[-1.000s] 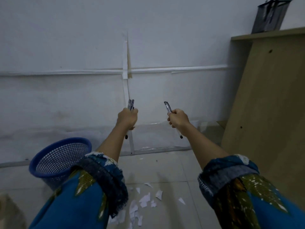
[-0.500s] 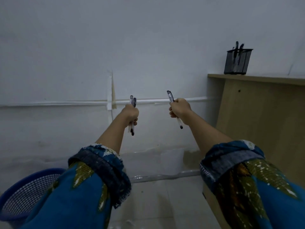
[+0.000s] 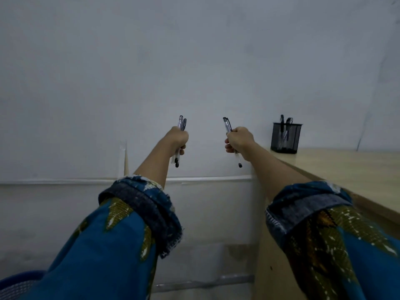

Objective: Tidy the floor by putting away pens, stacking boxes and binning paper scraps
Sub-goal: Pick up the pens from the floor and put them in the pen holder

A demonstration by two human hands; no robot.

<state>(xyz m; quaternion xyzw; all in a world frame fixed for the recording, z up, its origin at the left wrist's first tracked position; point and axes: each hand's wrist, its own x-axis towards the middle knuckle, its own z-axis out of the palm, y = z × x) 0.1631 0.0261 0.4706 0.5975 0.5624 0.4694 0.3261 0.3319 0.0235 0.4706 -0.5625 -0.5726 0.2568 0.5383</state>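
Currently left hand (image 3: pixel 178 138) and right hand (image 3: pixel 239 140), well apart, each clamp light, stiff, slick pens (image 3: pixel 181 123) mid-barrel; mesh cup (image 3: pixel 285 137) at 3 o'clock.

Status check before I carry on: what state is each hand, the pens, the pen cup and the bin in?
Left hand, gripping two pens.
Left-hand pens, upright, tips down.
Right hand, gripping a pen.
Right-hand pen, tilted, tip down.
Pen cup, upright on the desk, pens inside.
Blue bin, only its rim in view, contents hidden.
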